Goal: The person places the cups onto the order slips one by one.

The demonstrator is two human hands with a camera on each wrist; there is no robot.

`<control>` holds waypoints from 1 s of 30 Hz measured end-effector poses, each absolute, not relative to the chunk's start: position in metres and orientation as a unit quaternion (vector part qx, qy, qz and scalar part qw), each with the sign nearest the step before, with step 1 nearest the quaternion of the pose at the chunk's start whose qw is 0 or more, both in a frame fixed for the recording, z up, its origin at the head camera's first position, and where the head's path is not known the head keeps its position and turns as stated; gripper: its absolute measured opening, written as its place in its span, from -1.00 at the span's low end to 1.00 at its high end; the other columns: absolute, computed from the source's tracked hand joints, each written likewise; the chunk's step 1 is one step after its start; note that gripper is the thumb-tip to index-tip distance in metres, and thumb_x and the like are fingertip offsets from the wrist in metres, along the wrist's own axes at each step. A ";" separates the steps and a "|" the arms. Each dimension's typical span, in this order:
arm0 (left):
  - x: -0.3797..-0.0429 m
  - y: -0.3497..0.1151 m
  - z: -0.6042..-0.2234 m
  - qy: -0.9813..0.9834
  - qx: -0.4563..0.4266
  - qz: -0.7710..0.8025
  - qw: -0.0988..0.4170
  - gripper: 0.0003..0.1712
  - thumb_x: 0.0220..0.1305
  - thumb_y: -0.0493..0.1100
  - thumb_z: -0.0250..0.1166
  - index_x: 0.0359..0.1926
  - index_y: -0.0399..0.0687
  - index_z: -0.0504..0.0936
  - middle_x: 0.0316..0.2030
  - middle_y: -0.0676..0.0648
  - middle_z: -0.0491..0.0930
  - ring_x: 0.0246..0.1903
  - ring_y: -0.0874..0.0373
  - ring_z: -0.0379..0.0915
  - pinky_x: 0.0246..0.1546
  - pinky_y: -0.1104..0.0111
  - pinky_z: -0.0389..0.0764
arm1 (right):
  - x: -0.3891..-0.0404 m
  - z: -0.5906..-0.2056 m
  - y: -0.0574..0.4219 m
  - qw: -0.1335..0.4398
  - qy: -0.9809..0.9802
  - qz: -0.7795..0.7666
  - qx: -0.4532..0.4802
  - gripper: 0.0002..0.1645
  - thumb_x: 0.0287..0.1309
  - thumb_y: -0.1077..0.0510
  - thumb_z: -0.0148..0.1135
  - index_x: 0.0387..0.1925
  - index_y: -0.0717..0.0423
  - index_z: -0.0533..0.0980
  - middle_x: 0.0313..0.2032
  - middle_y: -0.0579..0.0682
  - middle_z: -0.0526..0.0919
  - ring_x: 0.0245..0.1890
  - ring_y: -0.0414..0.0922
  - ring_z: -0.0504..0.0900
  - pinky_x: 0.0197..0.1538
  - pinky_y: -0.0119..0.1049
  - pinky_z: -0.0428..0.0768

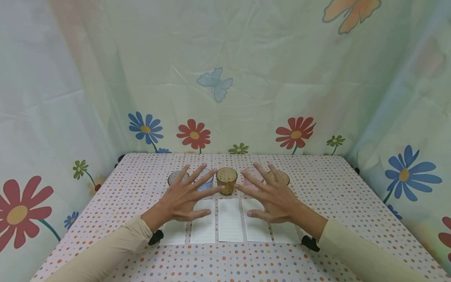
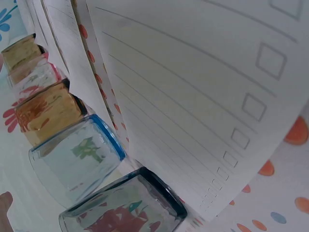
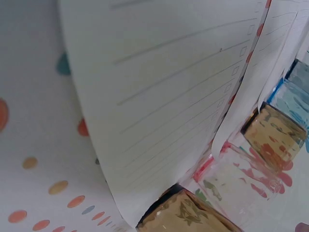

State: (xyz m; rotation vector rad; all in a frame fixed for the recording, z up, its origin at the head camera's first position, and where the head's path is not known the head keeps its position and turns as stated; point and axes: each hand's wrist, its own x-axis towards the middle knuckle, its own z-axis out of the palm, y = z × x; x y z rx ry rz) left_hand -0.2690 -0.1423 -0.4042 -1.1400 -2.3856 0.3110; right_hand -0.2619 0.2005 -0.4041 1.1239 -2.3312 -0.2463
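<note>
Both my hands hover with fingers straight and spread, holding nothing. The left hand (image 1: 183,197) overlaps a grey glass (image 2: 123,208) and a blue glass (image 2: 77,157) in the head view. My right hand (image 1: 276,199) partly covers a pink glass (image 3: 239,186) and a brown glass (image 3: 188,212) on the right. Between the two hands an amber glass (image 1: 226,182) shows almost whole, with the fingertips close to its sides. On the near side of the glasses lies a row of white lined sheets (image 1: 230,225), the outer ones partly hidden under the hands.
A dotted cloth covers the table (image 1: 225,266). Behind and on both sides hangs a pale curtain (image 1: 246,51) printed with flowers and butterflies. Dark straps (image 1: 156,237) sit at the wrists, below the beige sleeves (image 1: 112,244).
</note>
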 end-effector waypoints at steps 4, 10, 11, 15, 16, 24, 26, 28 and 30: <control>-0.269 -0.142 -0.404 -0.870 -0.417 0.113 0.239 -0.10 0.26 0.58 -0.17 0.58 0.59 -0.03 0.63 0.01 -0.27 0.59 -0.13 -0.42 0.42 -0.33 -0.09 | -0.262 -0.404 0.201 0.271 -0.862 -0.090 0.419 0.06 0.06 -0.60 0.04 0.55 -0.38 0.16 0.56 0.06 0.14 0.56 0.31 -0.13 0.45 0.42 -0.26; -0.270 -0.143 -0.406 -0.867 -0.421 0.102 0.247 -0.11 0.26 0.56 -0.12 0.58 0.57 0.03 0.63 -0.01 -0.21 0.59 -0.15 -0.39 0.41 -0.35 -0.07 | -0.263 -0.403 0.201 0.280 -0.857 -0.082 0.425 0.01 0.11 -0.62 -0.05 0.53 -0.35 0.22 0.54 0.08 0.20 0.55 0.32 -0.07 0.43 0.45 -0.15; -0.270 -0.143 -0.406 -0.866 -0.422 0.100 0.248 -0.10 0.26 0.56 -0.11 0.58 0.56 0.05 0.63 -0.02 -0.17 0.59 -0.15 -0.37 0.41 -0.35 -0.06 | -0.263 -0.403 0.201 0.280 -0.857 -0.081 0.425 0.00 0.13 -0.63 -0.08 0.52 -0.34 0.23 0.53 0.08 0.20 0.55 0.33 -0.06 0.43 0.45 -0.13; -0.269 -0.143 -0.406 -0.868 -0.421 0.092 0.247 -0.09 0.24 0.55 -0.06 0.58 0.54 0.07 0.62 -0.03 -0.12 0.59 -0.15 -0.36 0.41 -0.35 -0.10 | -0.263 -0.402 0.199 0.277 -0.859 -0.075 0.424 -0.01 0.14 -0.63 -0.10 0.51 -0.33 0.26 0.54 0.08 0.20 0.55 0.33 -0.05 0.42 0.46 -0.08; -0.269 -0.143 -0.406 -0.868 -0.421 0.090 0.246 -0.09 0.24 0.55 -0.05 0.58 0.53 0.07 0.62 -0.02 -0.13 0.59 -0.15 -0.36 0.42 -0.35 -0.12 | -0.263 -0.402 0.199 0.276 -0.860 -0.074 0.423 -0.01 0.12 -0.62 -0.06 0.51 -0.33 0.26 0.54 0.08 0.19 0.55 0.32 -0.06 0.41 0.46 -0.08; -0.269 -0.146 -0.409 -0.882 -0.401 0.080 0.234 -0.09 0.24 0.56 -0.06 0.57 0.52 0.08 0.62 -0.01 -0.12 0.59 -0.13 -0.31 0.41 -0.34 -0.08 | -0.263 -0.403 0.197 0.269 -0.870 -0.066 0.408 0.00 0.15 -0.63 -0.10 0.51 -0.30 0.26 0.57 0.04 0.11 0.57 0.28 -0.11 0.45 0.42 -0.18; -0.270 -0.147 -0.410 -0.888 -0.391 0.080 0.229 -0.09 0.25 0.57 -0.11 0.58 0.54 0.03 0.63 0.00 -0.15 0.59 -0.12 -0.34 0.42 -0.34 -0.08 | -0.263 -0.401 0.195 0.271 -0.870 -0.058 0.407 0.00 0.15 -0.62 -0.07 0.52 -0.28 0.26 0.58 0.04 0.09 0.57 0.27 -0.12 0.46 0.41 -0.18; -0.271 -0.147 -0.410 -0.891 -0.384 0.076 0.230 -0.08 0.26 0.58 -0.14 0.59 0.55 0.00 0.63 0.00 -0.17 0.59 -0.13 -0.36 0.41 -0.34 -0.06 | -0.264 -0.400 0.194 0.275 -0.870 -0.047 0.406 0.01 0.14 -0.60 -0.04 0.52 -0.27 0.25 0.58 0.02 0.08 0.57 0.26 -0.12 0.46 0.40 -0.17; -0.273 -0.148 -0.409 -0.893 -0.378 0.071 0.234 -0.09 0.27 0.58 -0.15 0.59 0.55 -0.01 0.63 0.00 -0.18 0.59 -0.15 -0.34 0.41 -0.34 -0.05 | -0.265 -0.399 0.192 0.284 -0.869 -0.039 0.404 0.01 0.14 -0.61 -0.04 0.53 -0.27 0.23 0.57 0.02 0.10 0.56 0.27 -0.06 0.46 0.40 -0.14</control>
